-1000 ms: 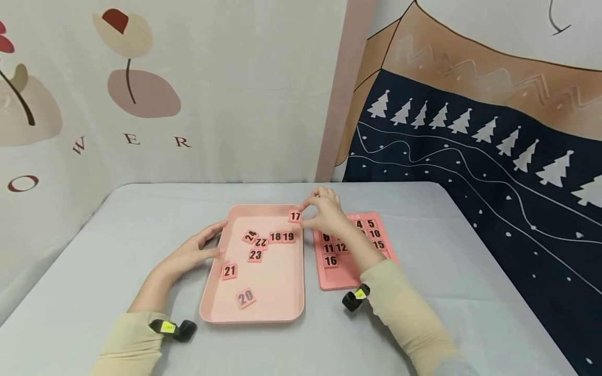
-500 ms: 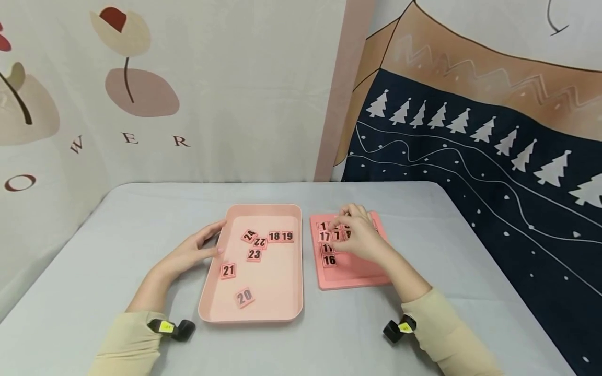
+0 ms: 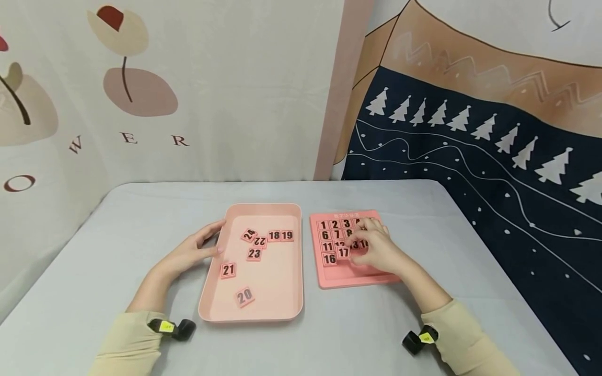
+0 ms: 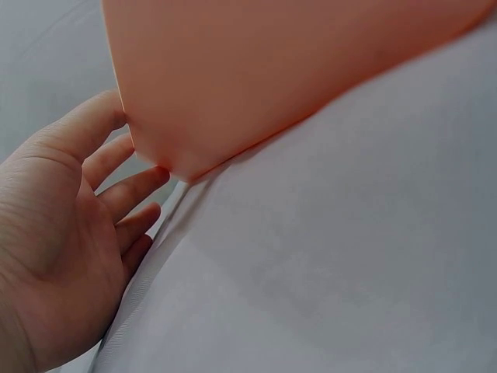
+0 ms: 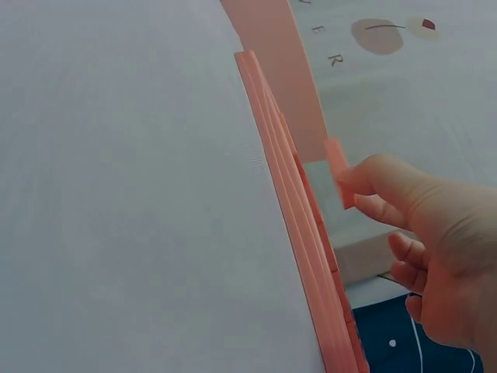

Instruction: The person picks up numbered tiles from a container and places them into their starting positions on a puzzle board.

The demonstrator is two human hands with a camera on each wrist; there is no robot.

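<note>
Between thumb and forefinger, my right hand (image 3: 378,248) pinches the pink number tile 17 (image 3: 344,253). In the right wrist view this tile (image 5: 339,172) is seen edge-on, raised above the board (image 5: 283,210). It hovers beside tile 16 (image 3: 330,259) in the pink number board (image 3: 350,274), whose upper rows hold tiles in order; my fingers hide some at the right. My left hand (image 3: 190,255) rests with spread, relaxed fingers against the left rim of the light pink tray (image 3: 277,313). In the left wrist view its fingertips touch the tray's side (image 4: 178,148).
Inside the tray lie several loose tiles: 18 (image 3: 274,236), 19 (image 3: 287,236), 22 (image 3: 260,242), 23 (image 3: 254,254), 24 (image 3: 249,235), 21 (image 3: 228,270) and 20 (image 3: 244,297). A pale cloth (image 3: 155,219) covers the table, with printed curtains behind.
My right hand has carried tile 17 from the tray's upper right corner over to the board, then down and right beside tile 16. The left hand stays at the tray.
</note>
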